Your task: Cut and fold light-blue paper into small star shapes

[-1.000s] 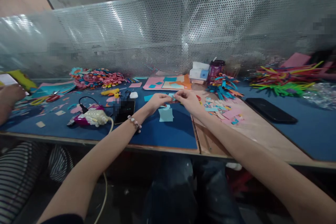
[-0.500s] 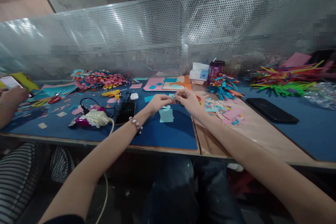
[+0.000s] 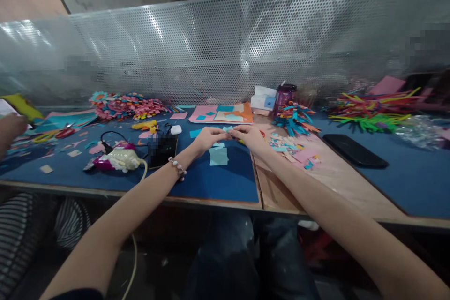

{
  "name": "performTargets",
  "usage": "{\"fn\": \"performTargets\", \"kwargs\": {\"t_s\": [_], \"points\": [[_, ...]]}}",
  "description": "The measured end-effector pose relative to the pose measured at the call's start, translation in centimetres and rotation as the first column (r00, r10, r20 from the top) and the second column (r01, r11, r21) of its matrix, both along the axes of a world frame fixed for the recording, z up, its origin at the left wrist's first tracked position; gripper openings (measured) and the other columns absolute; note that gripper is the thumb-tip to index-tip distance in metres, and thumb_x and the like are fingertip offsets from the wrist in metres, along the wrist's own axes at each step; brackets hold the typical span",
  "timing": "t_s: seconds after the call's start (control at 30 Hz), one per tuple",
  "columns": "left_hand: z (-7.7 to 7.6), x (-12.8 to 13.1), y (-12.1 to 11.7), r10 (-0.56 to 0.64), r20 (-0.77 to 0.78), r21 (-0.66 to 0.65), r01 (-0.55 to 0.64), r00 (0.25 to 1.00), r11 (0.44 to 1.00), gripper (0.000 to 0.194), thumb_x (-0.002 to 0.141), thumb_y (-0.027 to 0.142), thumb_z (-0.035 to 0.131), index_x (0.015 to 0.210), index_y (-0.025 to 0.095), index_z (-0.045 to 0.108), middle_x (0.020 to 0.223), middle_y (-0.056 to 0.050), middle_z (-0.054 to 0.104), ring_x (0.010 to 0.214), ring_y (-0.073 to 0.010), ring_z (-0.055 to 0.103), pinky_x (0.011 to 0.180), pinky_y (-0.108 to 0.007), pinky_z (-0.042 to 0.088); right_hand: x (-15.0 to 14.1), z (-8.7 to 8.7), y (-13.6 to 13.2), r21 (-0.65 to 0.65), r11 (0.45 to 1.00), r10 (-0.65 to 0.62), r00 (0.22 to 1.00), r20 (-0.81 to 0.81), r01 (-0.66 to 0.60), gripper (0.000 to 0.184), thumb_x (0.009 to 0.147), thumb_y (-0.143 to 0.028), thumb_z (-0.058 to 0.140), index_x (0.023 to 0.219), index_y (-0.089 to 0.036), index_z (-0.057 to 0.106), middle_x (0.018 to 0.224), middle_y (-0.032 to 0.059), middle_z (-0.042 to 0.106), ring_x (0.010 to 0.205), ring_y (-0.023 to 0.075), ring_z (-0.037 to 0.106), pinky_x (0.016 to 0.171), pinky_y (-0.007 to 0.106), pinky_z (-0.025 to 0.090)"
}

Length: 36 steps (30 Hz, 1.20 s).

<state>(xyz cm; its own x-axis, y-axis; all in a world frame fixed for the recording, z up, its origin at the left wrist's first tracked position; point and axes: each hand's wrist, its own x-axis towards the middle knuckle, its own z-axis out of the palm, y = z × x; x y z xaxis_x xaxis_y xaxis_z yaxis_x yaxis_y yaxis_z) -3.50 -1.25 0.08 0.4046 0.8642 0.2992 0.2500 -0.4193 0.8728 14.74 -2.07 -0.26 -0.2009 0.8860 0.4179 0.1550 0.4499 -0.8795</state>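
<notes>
Small light-blue paper (image 3: 228, 129) pinched between narrowed fingertips of left hand (image 3: 208, 139) and right hand (image 3: 250, 136) — both equally near; long axis not discernible.

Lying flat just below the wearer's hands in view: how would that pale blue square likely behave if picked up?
The pale blue square looks thin, so it is probably light and may bend when pinched. Lying flat on the blue mat, it would likely slide if pushed, not roll.

Left grip (image 3: 208, 139), right grip (image 3: 251, 138) together, pinching light-blue paper (image 3: 228, 129) over blue mat (image 3: 221, 186).
</notes>
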Motion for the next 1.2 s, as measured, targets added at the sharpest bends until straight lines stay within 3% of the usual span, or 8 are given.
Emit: {"fn": "performTargets", "kwargs": {"t_s": [0.4,0.57,0.77,0.93,1.2], "points": [[0.0,0.2,-0.3,-0.019,-0.005,-0.006,0.019,1.0,1.0,0.036,0.071,0.045,0.064,0.088,0.015,0.074,0.089,-0.01,0.072,0.086,-0.0208,0.061,0.068,-0.028,0.041,1.0,0.4,0.0,0.089,0.996,-0.038,0.991,0.126,0.027,0.037,0.068,-0.051,0.066,0.072,-0.014,0.068,0.065,0.0016,0.061,0.057,0.0103,0.045,0.052,0.025,0.031],[0.2,0.3,-0.7,-0.036,0.04,-0.009,0.036,0.999,0.999,0.034,0.068,0.043,0.067,0.084,0.014,0.074,0.088,-0.009,0.072,0.086,-0.0209,0.063,0.076,-0.03,0.044,1.1,0.9,-0.3,0.134,0.99,-0.073,0.98,0.185,0.048,0.037,0.07,-0.053,0.064,0.066,-0.016,0.068,0.065,0.002,0.06,0.059,0.0117,0.047,0.054,0.025,0.032],[0.0,0.2,-0.6,-0.034,0.024,0.033,0.033,0.999,0.999,0.035,0.07,0.044,0.066,0.082,0.012,0.073,0.087,-0.009,0.072,0.086,-0.021,0.063,0.08,-0.031,0.045,0.9,1.0,-0.3,0.039,0.998,0.034,0.987,0.156,-0.041,0.04,0.068,-0.053,0.066,0.076,-0.013,0.069,0.068,0.003,0.063,0.059,0.0109,0.047,0.053,0.024,0.033],[0.1,0.2,-0.6,-0.08,-0.014,0.062,0.081,0.997,0.995,0.03,0.072,0.04,0.065,0.082,0.012,0.072,0.087,-0.009,0.072,0.088,-0.0209,0.064,0.082,-0.031,0.045,0.5,0.9,-0.1,0.122,0.991,-0.076,0.983,0.166,0.056,0.038,0.07,-0.051,0.065,0.065,-0.013,0.067,0.059,0.0016,0.059,0.055,0.01,0.044,0.052,0.025,0.032],[0.3,0.4,-0.7,-0.008,-0.001,0.061,0.008,1.0,0.998,0.03,0.073,0.043,0.062,0.074,0.013,0.066,0.078,-0.007,0.068,0.075,-0.0168,0.06,0.064,-0.027,0.041,1.6,1.3,-0.1,0.136,0.991,-0.021,0.975,0.22,-0.009,0.036,0.077,-0.049,0.058,0.076,-0.015,0.069,0.073,0.0041,0.066,0.066,0.0141,0.053,0.058,0.026,0.038]]}}
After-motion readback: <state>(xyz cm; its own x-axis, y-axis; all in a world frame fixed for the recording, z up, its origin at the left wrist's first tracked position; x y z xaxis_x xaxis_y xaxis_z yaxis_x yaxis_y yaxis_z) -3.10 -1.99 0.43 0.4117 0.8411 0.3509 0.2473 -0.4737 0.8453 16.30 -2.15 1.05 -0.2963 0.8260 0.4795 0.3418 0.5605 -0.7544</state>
